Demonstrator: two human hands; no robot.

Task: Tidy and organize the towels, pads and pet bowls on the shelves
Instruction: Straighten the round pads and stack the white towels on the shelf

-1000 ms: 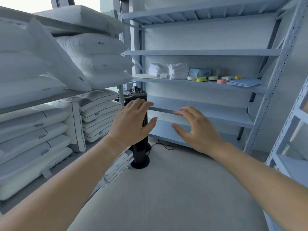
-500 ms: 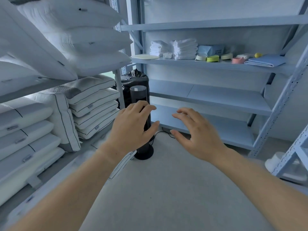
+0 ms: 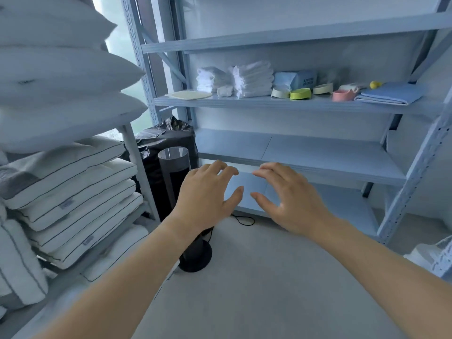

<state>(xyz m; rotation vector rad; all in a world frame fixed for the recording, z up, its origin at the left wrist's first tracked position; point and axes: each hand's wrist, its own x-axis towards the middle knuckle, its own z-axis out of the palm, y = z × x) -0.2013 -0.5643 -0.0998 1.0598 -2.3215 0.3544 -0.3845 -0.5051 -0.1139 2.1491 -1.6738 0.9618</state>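
Note:
On a metal shelf (image 3: 244, 102) ahead lie two stacks of white towels (image 3: 252, 78), a flat round cream pad (image 3: 189, 94), a blue pack (image 3: 294, 79), a folded blue pad (image 3: 391, 94) and small pet bowls: white (image 3: 280, 92), green (image 3: 300, 94), another white (image 3: 322, 88) and pink (image 3: 342, 95). A small yellow thing (image 3: 374, 84) sits behind. My left hand (image 3: 205, 199) and my right hand (image 3: 288, 199) hover side by side well below that shelf, fingers loosely spread, holding nothing.
A bare lower shelf (image 3: 305, 155) runs behind my hands. A black tower fan (image 3: 181, 192) and a black bag-lined bin (image 3: 168, 140) stand on the floor at the left. Stacked pillows (image 3: 63, 182) fill the left rack. A white object (image 3: 430, 255) sits low right.
I have come closer to the shelves; the towels and bowls look larger. My two hands have drawn nearer to each other and stay empty.

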